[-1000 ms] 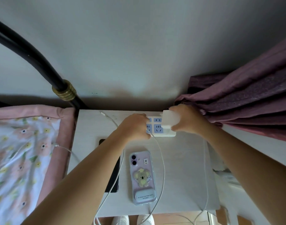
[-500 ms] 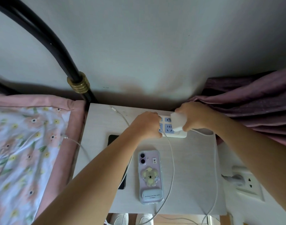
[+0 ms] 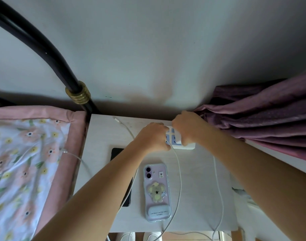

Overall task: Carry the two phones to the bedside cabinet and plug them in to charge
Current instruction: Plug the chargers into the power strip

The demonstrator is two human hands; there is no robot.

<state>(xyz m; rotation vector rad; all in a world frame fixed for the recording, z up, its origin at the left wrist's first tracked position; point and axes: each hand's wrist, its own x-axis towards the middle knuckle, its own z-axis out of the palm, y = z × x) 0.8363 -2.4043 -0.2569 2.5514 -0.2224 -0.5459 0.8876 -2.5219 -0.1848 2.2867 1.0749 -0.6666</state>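
Right hand point(image 3: 187, 129) has pressed its white plug down onto the power strip point(image 3: 181, 145), fingers gripping it; left hand point(image 3: 153, 137) grips the strip.

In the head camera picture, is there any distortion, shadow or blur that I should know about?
Head view: the wide lens bends the black bed rail into a curve; a dark shadow lies along the wall behind the bedside cabinet; the light is dim and soft, with no glare; the lilac phone is sharp, while the left hand and right hand on the power strip are slightly soft.
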